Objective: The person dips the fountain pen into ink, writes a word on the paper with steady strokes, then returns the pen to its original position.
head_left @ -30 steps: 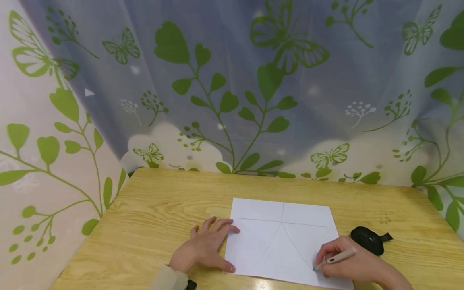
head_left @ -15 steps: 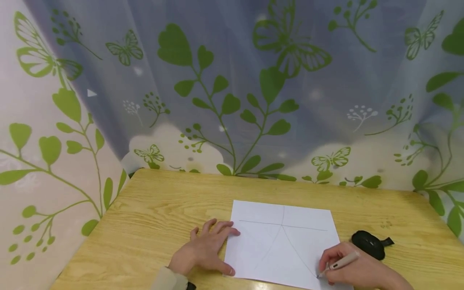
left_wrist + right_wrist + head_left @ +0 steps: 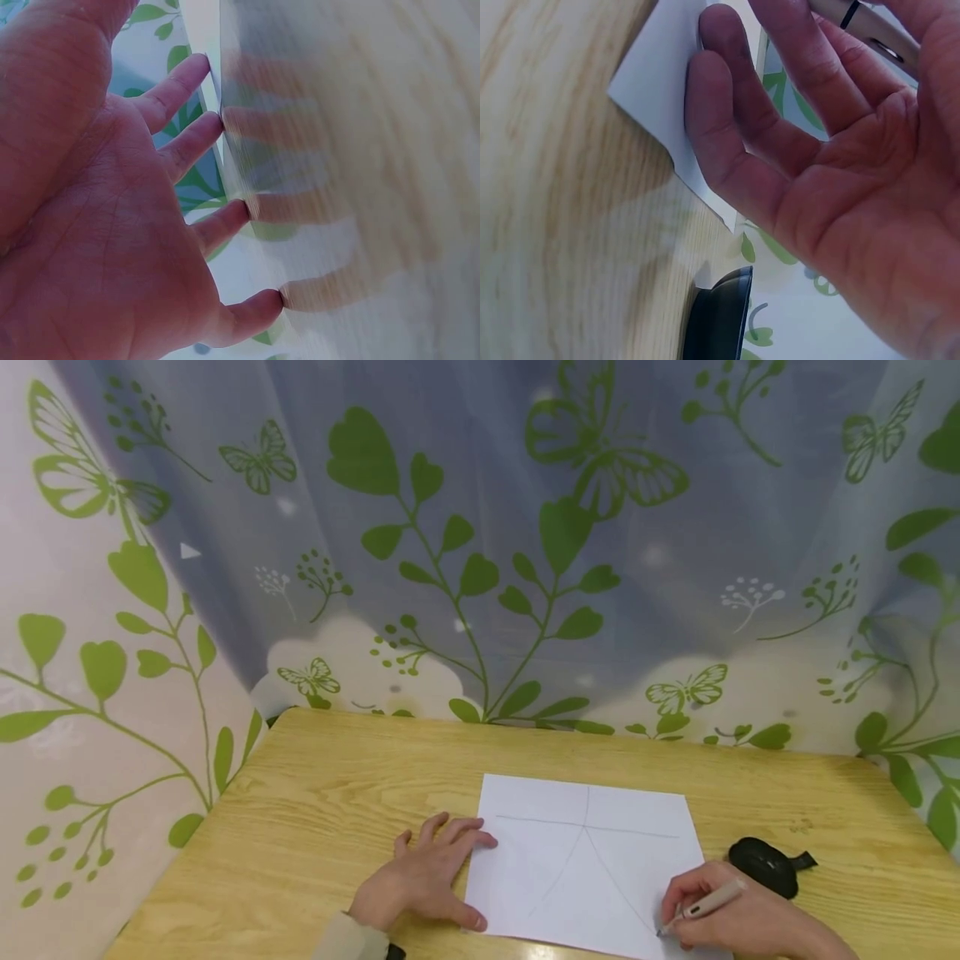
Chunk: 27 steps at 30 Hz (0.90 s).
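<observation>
A white sheet of paper [image 3: 555,877] lies on the wooden table, bearing thin pencil-like lines: a short vertical, a long crossing line and two slanted lines spreading downward from the crossing. My right hand [image 3: 723,910] pinches a light beige pen [image 3: 712,900], its tip on the paper at the lower end of the right slanted line. In the right wrist view the pen [image 3: 877,34] shows partly at the top, and the curled outer fingers rest by the paper [image 3: 656,90]. My left hand [image 3: 427,877] lies spread at the sheet's left edge, thumb and index fingertip touching it.
A small black case [image 3: 763,867] with a strap lies right of the paper, just beyond my right hand. The wooden table [image 3: 315,793] ends at a curtain [image 3: 480,610] printed with leaves and butterflies, at the back and left.
The right hand has drawn the pen slightly down and right, lengthening the right slanted line; in the last half second it barely moves. The left hand stays in place.
</observation>
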Motion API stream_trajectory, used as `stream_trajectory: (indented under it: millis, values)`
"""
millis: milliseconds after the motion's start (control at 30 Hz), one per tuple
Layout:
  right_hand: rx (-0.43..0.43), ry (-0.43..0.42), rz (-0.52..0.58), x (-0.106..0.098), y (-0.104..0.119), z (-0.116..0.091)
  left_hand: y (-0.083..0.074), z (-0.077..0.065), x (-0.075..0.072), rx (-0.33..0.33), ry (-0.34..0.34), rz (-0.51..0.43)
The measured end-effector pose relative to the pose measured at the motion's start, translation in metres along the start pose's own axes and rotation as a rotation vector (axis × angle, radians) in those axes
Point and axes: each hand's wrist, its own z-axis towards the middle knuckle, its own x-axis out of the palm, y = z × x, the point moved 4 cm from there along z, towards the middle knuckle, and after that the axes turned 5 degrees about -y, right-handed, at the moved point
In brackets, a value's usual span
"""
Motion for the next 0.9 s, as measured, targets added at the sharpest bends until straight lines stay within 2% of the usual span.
stream_trajectory:
  millis: [167, 267, 667, 800, 900]
  values:
    - [-0.034, 0.012, 0.032, -0.002, 0.001, -0.001, 0.000, 0.001, 0.000, 0.000, -0.001, -0.003]
    - [-0.023, -0.014, 0.045, -0.004, 0.001, -0.003, 0.000, 0.000, 0.000, -0.001, 0.001, -0.001]
    - [0.030, -0.420, -0.155, -0.016, 0.004, -0.008, -0.002, 0.000, -0.001, 0.010, -0.001, 0.017]
    - [-0.002, -0.513, -0.189, -0.019, 0.007, -0.013, -0.001, 0.000, 0.000, 0.009, 0.003, 0.014]
    - [-0.001, -0.549, -0.179, -0.019, 0.008, -0.016, -0.002, 0.001, 0.000, 0.011, 0.003, 0.013]
